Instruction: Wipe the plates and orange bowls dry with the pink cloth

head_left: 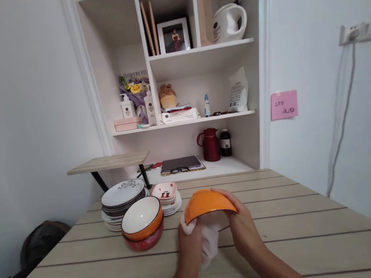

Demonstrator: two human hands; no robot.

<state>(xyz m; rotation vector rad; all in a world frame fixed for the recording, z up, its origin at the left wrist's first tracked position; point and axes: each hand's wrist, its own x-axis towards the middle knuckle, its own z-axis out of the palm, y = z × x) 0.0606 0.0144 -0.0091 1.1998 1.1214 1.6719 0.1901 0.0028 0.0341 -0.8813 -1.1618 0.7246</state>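
Observation:
An orange bowl with a dark rim is tilted, its outside facing up, above the table. My right hand grips its right side, thumb and fingers closed on the wall. At the left rim, my left hand is closed on a pale cloth that wraps over the bowl's edge and hangs beneath it. Part of the cloth and the left fingertips are hidden by the bowl. To the left stands another orange bowl, white inside, stacked in a red bowl.
Behind the bowls are stacked plates and small square dishes on white saucers. A small raised shelf stands at the table's back left. Beyond the table, a red jug stands by a dark bottle.

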